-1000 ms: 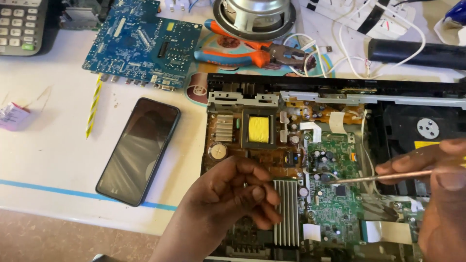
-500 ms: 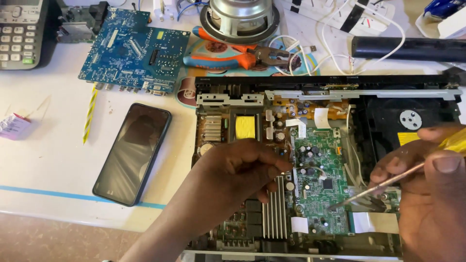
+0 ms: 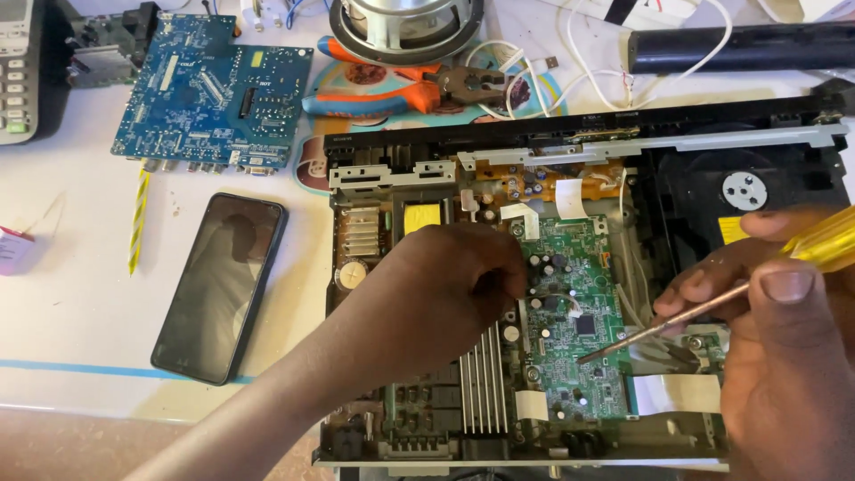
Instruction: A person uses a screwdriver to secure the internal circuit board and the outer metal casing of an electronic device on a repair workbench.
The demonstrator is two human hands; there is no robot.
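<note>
An opened disc player chassis (image 3: 392, 178) lies on the white table, its green circuit board (image 3: 579, 312) in the middle and a black disc drive (image 3: 744, 191) at the right. My left hand (image 3: 436, 294) rests on the boards left of the green one, fingertips pinched at its upper left edge; whether they hold anything is hidden. My right hand (image 3: 784, 356) grips a yellow-handled screwdriver (image 3: 677, 316), whose metal tip touches the lower right part of the green board.
A black phone (image 3: 220, 285) lies left of the chassis. A blue circuit board (image 3: 209, 89), orange-and-blue pliers (image 3: 392, 89), a speaker cone (image 3: 405, 22), white cables (image 3: 552, 76) and a black bar (image 3: 739, 46) sit behind it. A desk phone (image 3: 18, 62) is at far left.
My view has shifted, so everything sits further left. My left hand moved up toward the green board's upper left edge. The screwdriver tip came down onto the board.
</note>
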